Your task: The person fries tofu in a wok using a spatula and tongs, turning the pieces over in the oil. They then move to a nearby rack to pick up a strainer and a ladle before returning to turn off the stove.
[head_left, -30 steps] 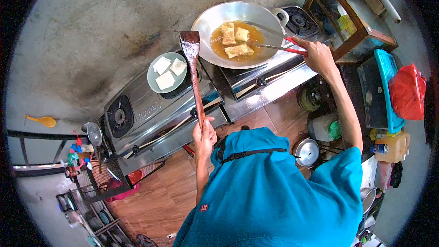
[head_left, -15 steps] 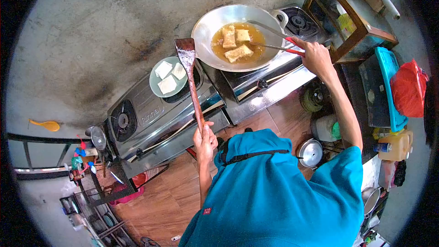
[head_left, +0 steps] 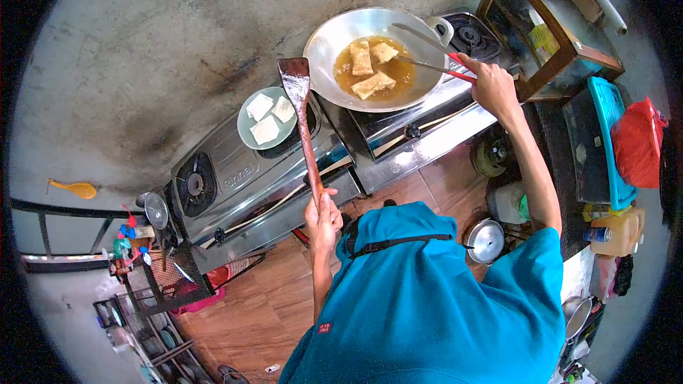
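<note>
A metal wok (head_left: 327,39) sits on the right stove, with several golden tofu pieces (head_left: 373,84) frying in oil. My right hand (head_left: 492,84) grips red-handled metal tongs (head_left: 427,53), whose tips reach into the wok over the tofu. In my left hand (head_left: 324,215) I hold a long wooden spatula (head_left: 302,114), its blade raised above the left stove beside the wok's rim. A pale green plate (head_left: 249,131) with three white raw tofu squares rests on the left stove's burner.
Two steel gas stoves (head_left: 228,178) stand side by side against a grey wall. A wooden cabinet (head_left: 548,21), a teal tray (head_left: 605,121) and a red bag (head_left: 637,142) lie to the right. Pots and a jug stand on the wooden floor.
The tongs' tips have shifted slightly over the tofu in the wok. The spatula has stayed raised, drifting a little with the view.
</note>
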